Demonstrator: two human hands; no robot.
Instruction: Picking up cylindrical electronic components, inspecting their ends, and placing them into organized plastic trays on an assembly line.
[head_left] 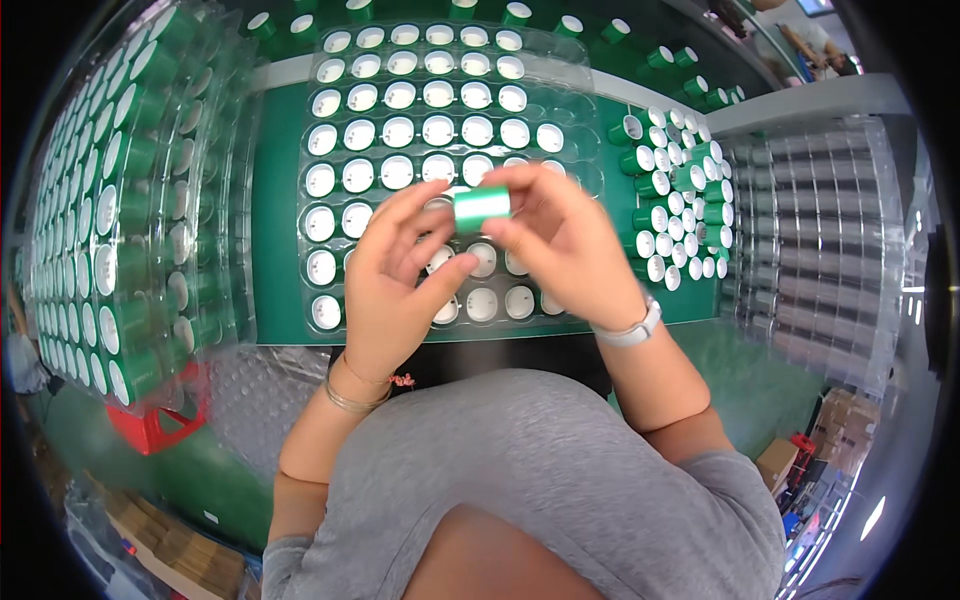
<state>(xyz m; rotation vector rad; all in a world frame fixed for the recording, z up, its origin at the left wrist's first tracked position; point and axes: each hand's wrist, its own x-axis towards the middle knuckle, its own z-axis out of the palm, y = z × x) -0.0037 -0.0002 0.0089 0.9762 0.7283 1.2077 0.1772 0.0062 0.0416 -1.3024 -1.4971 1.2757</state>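
Observation:
Both of my hands hold one small shiny green cylinder (482,206) sideways above a clear plastic tray (310,290). My left hand (395,275) pinches its left end with fingertips. My right hand (565,240), a white band on its wrist, grips its right end. The tray lies on a green table top and is filled with several rows of upright green cylinders (398,132) showing white tops. My hands hide part of the tray's near rows.
A tall stack of filled clear trays (120,220) stands at the left. Loose green cylinders (680,190) cluster right of the tray. Empty clear trays (820,240) are stacked at the right. A red crate (150,425) sits low left, cardboard boxes (835,425) low right.

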